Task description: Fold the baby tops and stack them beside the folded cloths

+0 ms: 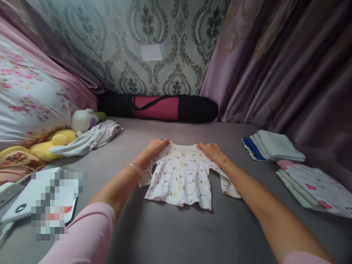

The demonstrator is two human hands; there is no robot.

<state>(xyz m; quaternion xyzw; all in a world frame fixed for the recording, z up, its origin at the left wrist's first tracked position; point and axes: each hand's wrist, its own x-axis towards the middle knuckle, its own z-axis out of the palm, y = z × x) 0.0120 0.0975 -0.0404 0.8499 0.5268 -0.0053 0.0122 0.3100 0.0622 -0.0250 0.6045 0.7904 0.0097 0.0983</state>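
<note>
A small white baby shirt (pixel 180 176) with a tiny coloured print and a cream button strip lies spread flat, collar away from me and hem towards me. At its left shoulder in the picture, my left hand (pixel 158 145) is closed on the fabric. My right hand (pixel 211 149) grips the opposite shoulder beside the neckline. Both sleeves reach outward, partly covered by my forearms. My fingertips are mostly hidden behind the backs of my hands.
Folded cloths (pixel 280 145) and a folded heart-print stack (pixel 324 187) lie at right. On the left are a crumpled pale garment (pixel 93 137), a yellow plush toy (pixel 60 141), a white plush toy (pixel 82 119) and a white device (pixel 24 205). A black-and-red long bag (pixel 156 107) lies along the wall.
</note>
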